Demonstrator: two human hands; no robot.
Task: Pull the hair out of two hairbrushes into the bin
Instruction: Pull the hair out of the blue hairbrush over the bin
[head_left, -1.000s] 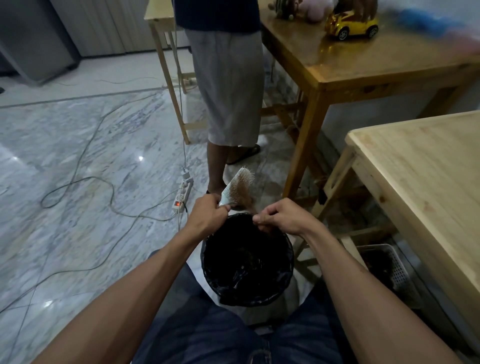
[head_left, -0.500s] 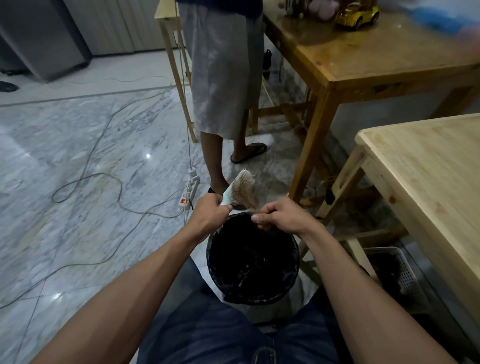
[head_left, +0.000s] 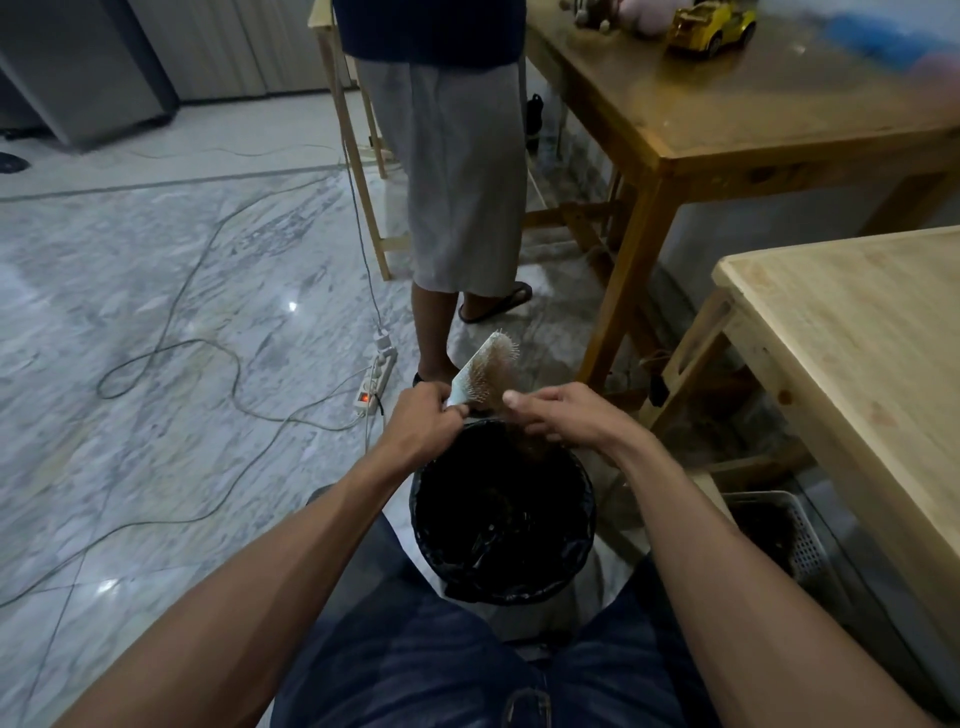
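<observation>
A pale hairbrush (head_left: 485, 370) with brown hair in its bristles points up and away over the far rim of the bin (head_left: 582, 540), which is lined with a black bag and stands between my knees. My left hand (head_left: 423, 415) grips the brush by its lower end. My right hand (head_left: 563, 415) pinches a tuft of brown hair (head_left: 527, 441) that hangs from the bristles down into the bin's mouth. Only one brush is in sight.
A person in grey shorts (head_left: 465, 176) stands just beyond the bin. A power strip (head_left: 375, 382) and cables lie on the marble floor at left. Two wooden tables (head_left: 852, 364) stand at right, with a white basket (head_left: 779, 535) under the near one.
My right hand has opened its outer fingers and drawn the tuft of hair lower toward the bin. The view has tilted slightly; the brush stays in my left hand.
</observation>
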